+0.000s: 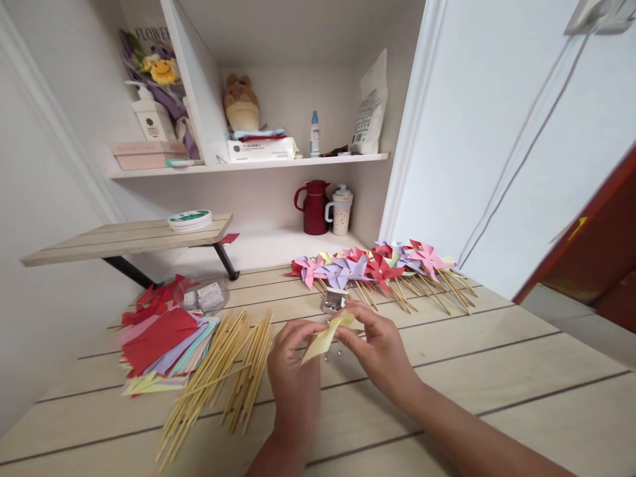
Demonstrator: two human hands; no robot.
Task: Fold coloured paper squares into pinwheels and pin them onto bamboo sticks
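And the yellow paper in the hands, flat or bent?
Bent: the yellow paper curls between left hand and right hand, one part slanting down. Sharp creases: cannot tell.

Legible: dark capitals "FLOWER" on a pale backing (149,33), upper left cubby. Print seen but too small or blurred to read: pump bottle (153,122), dark round logo with marks beneath; pink box (144,156), row of faint lettering; white soft pack (261,150), dark round logo, line of Chinese characters, finer line below; blue-capped bottle (315,140), small label; white bag (370,106), block of dark print; clear plastic box (223,301), white labels, fine print; round tub (189,220), white marks on green.
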